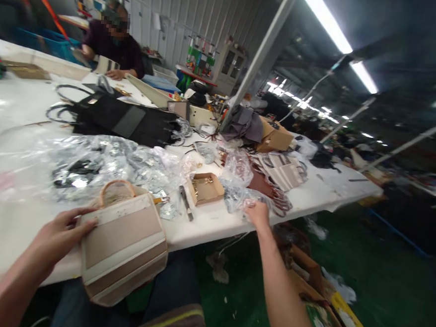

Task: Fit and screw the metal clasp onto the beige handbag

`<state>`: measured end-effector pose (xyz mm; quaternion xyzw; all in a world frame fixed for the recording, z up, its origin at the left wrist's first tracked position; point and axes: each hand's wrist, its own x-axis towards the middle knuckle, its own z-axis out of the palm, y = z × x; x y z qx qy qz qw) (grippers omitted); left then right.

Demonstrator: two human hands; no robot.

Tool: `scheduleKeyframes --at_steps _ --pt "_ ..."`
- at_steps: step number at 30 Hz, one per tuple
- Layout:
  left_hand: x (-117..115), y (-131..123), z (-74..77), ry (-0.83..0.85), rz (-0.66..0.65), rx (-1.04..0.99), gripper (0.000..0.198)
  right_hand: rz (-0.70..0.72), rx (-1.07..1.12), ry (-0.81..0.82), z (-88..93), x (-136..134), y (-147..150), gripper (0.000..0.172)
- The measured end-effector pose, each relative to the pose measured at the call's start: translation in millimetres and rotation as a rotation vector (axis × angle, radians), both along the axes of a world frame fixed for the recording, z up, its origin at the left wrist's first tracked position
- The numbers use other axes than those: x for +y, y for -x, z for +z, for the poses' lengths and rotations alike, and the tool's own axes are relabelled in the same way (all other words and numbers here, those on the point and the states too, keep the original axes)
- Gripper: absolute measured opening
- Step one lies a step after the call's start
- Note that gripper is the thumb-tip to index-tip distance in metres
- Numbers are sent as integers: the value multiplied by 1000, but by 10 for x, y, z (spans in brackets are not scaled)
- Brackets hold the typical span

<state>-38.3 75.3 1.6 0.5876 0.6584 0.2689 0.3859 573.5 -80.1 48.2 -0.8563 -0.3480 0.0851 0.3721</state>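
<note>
A beige and cream handbag (126, 242) with a tan round handle lies tilted at the table's front edge, over my lap. My left hand (64, 230) grips its upper left edge, thumb on the panel and fingers behind. Out to the right, my right hand (258, 213) has its fingers closed at a clear plastic bag (234, 197) with small parts in it. An open cardboard box (206, 189) with small gold-coloured metal pieces stands left of that hand. Beside the box lies a dark, slim tool (186, 203).
Crumpled plastic bags (102, 163) spread over the white table (214, 223). Black bags (127, 120) lie behind them. Brown strapped pieces (263, 181) and beige panels (283, 169) are to the right. A co-worker (114, 46) sits across the table. Boxes (317, 285) stand on the green floor.
</note>
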Motion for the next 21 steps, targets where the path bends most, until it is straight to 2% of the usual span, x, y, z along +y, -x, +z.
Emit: scheduleKeyframes --at_steps 2,4,8,10,12,13,15,16,18,19,20,21 --pt "-90 -80 203 35 -27 -41 86 10 -3 12 -7 -21 -31 41" --pt "-132 -141 338 28 -6 -83 83 22 -8 31 -43 -16 -107 39" --pt "-159 -170 457 84 31 -175 78 87 -109 10 -60 -114 -303 42" --pt "-176 -147 485 121 11 -215 80 112 -273 -51 67 -286 -326 47" --pt "-181 -103 514 149 -33 -242 82 78 -444 -118 295 -497 -187 51" --pt "-173 -74 533 154 -58 -249 82 42 -502 -144 426 -589 -28 52" --pt "-133 -10 585 148 -120 -233 81 -24 -585 -220 651 -684 483 45" --pt "-100 19 616 130 -149 -203 78 73 -577 -291 721 -667 825 38" --pt "-20 55 677 66 -198 -102 72 437 -404 -407 735 -482 1599 24" --pt "21 57 702 26 -217 -38 69 622 -258 -424 682 -322 1984 23" --pt "58 47 721 -14 -237 29 68 777 -83 -408 596 -134 2338 29" --pt "88 28 735 -44 -263 93 67 901 74 -400 489 68 2644 29"
